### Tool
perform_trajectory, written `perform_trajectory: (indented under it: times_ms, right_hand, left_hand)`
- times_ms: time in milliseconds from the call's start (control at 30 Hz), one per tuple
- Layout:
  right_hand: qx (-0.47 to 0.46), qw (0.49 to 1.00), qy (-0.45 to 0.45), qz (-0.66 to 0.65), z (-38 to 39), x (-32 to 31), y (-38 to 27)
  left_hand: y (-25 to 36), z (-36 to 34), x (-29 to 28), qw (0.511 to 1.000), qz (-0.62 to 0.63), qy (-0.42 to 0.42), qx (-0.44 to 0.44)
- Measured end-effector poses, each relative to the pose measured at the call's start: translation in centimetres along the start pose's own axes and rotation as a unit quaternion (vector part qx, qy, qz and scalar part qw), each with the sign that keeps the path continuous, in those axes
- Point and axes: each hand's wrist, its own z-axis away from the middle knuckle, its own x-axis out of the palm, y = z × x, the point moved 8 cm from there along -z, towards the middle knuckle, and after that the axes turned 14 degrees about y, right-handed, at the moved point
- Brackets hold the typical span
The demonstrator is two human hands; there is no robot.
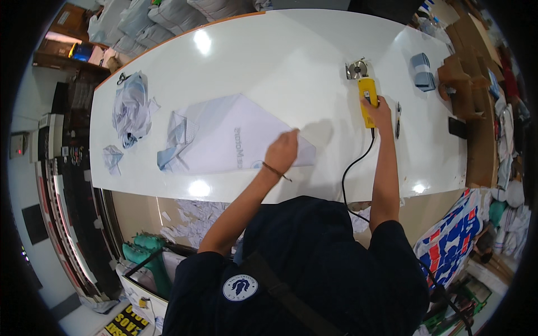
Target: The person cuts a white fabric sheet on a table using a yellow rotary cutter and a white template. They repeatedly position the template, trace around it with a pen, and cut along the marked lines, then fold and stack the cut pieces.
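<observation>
My right hand [379, 113] is wrapped round the yellow body of an electric rotary cutter [366, 89]. Its round metal blade faces the far side of the table, and a black cord [348, 168] trails from it toward me. My left hand [283, 150] is closed, fingers drawn together, over the right part of a white fabric sheet [218, 134] with grey print. Whether it pinches the sheet's edge or something small is hidden. At the sheet's left end lies a bunched light-blue and white fold [176, 140].
A crumpled cloth pile [131, 106] with black scissors [121, 78] and a small scrap [112, 159] lie at left. Right of the cutter are a slim dark tool [398, 120], a folded blue-grey cloth bundle [422, 71] and a dark rectangular object [457, 127]. Cardboard boxes [468, 70] border the right edge.
</observation>
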Motion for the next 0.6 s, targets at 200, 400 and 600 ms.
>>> perform_trajectory:
  times_ms: [200,400,600]
  right_hand:
    - [0.059,0.984,-0.030,0.164,-1.8,0.5,-0.8]
    - [0.170,0.942,-0.184,-0.223,3.9,0.1,-1.3]
    - [0.188,0.911,-0.149,-0.336,17.5,-5.6,-1.1]
  left_hand:
    - [-9.6,-10.0,-1.1,0.969,0.031,0.043,-0.241]
    - [-21.3,-12.7,1.7,0.963,-0.018,0.066,-0.261]
    - [-33.0,-12.3,2.0,0.894,0.065,0.015,-0.443]
